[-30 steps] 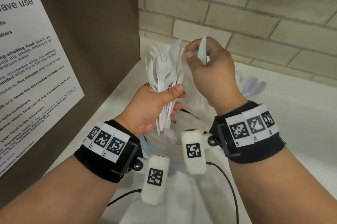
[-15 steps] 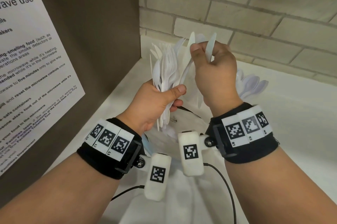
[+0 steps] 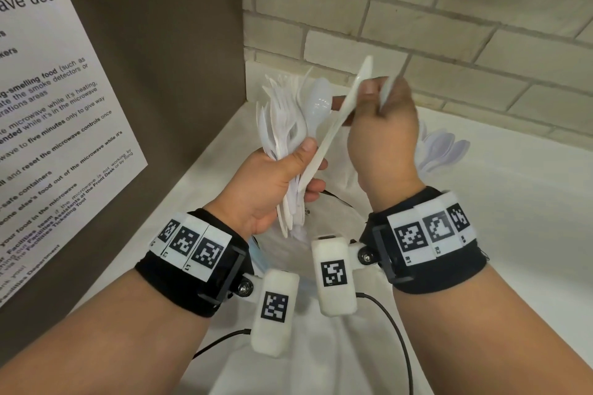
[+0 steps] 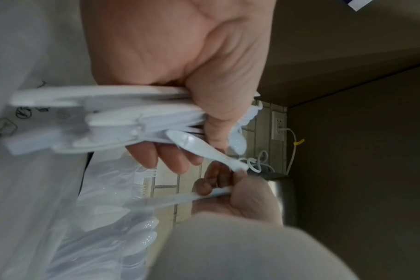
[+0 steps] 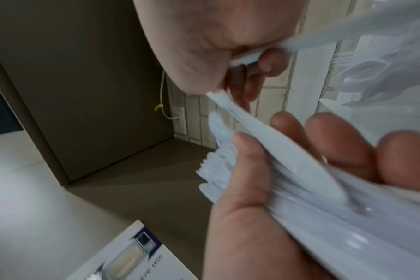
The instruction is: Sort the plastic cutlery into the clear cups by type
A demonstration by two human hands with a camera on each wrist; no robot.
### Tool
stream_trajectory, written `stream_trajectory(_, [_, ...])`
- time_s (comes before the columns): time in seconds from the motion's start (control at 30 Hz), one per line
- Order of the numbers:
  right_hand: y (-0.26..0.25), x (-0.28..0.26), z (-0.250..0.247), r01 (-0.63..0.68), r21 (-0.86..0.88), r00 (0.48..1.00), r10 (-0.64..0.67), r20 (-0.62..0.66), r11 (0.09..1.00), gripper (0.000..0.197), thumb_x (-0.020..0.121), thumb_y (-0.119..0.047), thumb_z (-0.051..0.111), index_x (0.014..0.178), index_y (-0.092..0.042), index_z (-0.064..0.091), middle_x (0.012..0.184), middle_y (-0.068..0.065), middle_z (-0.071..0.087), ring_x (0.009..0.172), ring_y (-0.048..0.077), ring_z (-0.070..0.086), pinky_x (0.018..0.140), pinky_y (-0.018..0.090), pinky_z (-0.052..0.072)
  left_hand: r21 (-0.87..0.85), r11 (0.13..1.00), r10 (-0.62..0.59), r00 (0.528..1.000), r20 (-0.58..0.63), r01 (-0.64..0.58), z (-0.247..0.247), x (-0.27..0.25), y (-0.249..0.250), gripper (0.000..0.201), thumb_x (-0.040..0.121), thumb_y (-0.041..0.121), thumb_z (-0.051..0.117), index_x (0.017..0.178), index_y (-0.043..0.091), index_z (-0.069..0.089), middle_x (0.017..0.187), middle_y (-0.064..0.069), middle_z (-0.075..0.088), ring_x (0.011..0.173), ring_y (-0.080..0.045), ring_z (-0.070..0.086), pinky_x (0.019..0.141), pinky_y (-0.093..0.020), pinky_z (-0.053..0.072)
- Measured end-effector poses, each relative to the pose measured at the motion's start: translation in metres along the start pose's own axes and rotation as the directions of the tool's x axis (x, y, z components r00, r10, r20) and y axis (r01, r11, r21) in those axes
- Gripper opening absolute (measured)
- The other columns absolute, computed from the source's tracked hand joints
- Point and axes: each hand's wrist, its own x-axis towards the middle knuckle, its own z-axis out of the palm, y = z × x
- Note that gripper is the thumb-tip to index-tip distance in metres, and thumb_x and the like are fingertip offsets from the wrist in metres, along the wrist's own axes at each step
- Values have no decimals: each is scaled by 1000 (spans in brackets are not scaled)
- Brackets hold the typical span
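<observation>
Risen at frame centre, right hand pinches two knives — one half-drawn from left hand's gripped cutlery bundle.

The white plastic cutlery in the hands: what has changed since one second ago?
The right hand has pinched a second piece, a long white plastic knife, and is drawing it up and out of the bundle of white plastic cutlery. The left hand still grips that bundle in the same place.
</observation>
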Motion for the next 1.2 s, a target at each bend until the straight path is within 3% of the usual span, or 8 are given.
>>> stream_trajectory(0.1, [-14,0,-8,22,230,996,-1,-91,973,19,102,-15,35,85,-22,39,58,1,60,53,19,65,57,38,58,41,999,-3,998,-61,5,-1,1,-1,16,89,27,64,88,12,67,74,-4,69,53,-16,61,56,-29,54])
stream_trajectory(0.2, [-22,4,-7,88,200,996,-82,-37,976,19,102,-21,35,84,-26,40,59,2,48,43,14,51,44,33,49,91,996,16,995,-95,-7,1,2,-2,12,90,25,64,87,13,66,71,-2,65,50,-12,54,52,-27,49])
stream_trajectory(0.37, [-20,-2,1,122,-155,952,-72,297,980,32,80,-51,68,89,-22,57,64,-11,49,61,6,53,59,21,44,146,988,65,996,-55,-56,3,2,-3,11,87,20,68,83,11,64,64,1,57,49,-12,48,51,-27,45])
stream_trajectory(0.63, [-8,-3,-2,183,-123,949,-143,282,975,12,88,-10,61,89,-22,58,86,-7,62,79,2,58,71,12,45,72,996,56,998,4,-56,-1,3,-2,34,72,11,81,97,8,60,64,-2,51,49,-12,49,53,-27,49])
stream_trajectory(0.7, [-7,-6,1,196,-167,933,-130,337,966,9,87,-14,63,87,-24,64,101,-1,63,90,10,61,79,19,49,112,989,97,995,-15,-95,2,2,0,24,76,3,76,93,7,61,55,2,51,45,-11,44,48,-25,43])
stream_trajectory(0.83, [-7,-10,3,212,-283,930,-104,352,935,19,81,-42,71,83,-23,71,115,-4,58,100,4,56,75,1,36,185,971,158,987,-20,-152,9,-1,5,42,79,-14,61,106,18,65,50,12,57,46,-7,44,46,-24,38])
stream_trajectory(0.97, [-9,-9,4,196,-286,927,-82,366,938,17,83,-37,71,88,-21,73,118,-3,57,100,4,55,75,8,37,174,965,194,981,20,-194,6,-1,3,56,78,-9,67,108,39,65,61,9,58,51,-8,45,46,-23,40])
stream_trajectory(1.2, [-10,-11,2,151,-296,912,-18,409,943,11,79,-29,74,85,-20,72,115,-7,57,94,3,54,77,12,40,166,953,254,967,25,-255,7,-2,1,50,84,-9,60,106,36,63,62,14,63,51,-3,50,48,-22,40])
